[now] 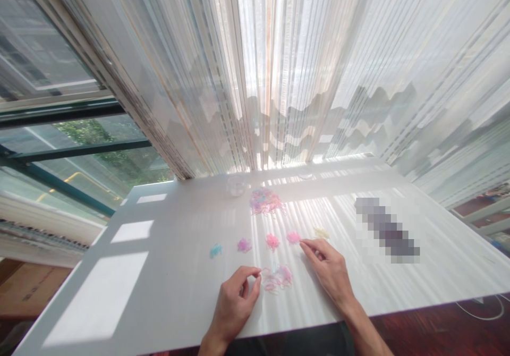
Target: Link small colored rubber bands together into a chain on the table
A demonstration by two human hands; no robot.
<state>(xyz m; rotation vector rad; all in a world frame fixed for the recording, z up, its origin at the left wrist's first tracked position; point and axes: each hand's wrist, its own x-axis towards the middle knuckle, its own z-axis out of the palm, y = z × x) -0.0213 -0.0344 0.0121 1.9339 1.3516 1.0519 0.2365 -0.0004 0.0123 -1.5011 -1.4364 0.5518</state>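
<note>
A mixed pile of thin coloured rubber bands [278,278] lies near the front of the white table. My left hand [238,298] is closed in a pinch at the pile's left edge; what its fingertips hold is too small to make out. My right hand [330,269], also pinched, touches down beside a small pink heap [294,237], and anything in its fingers is hidden. In a row with that heap lie a teal heap [215,250], a purple heap [244,245], a coral-pink heap [272,240] and a pale yellow heap [322,232].
Farther back lies a larger mixed pile of bands [266,202], with a clear round container [236,186] behind it. A clear lid-like disc [306,176] rests near the curtain [279,106]. Something pixelated [388,231] covers the right of the white table [179,292].
</note>
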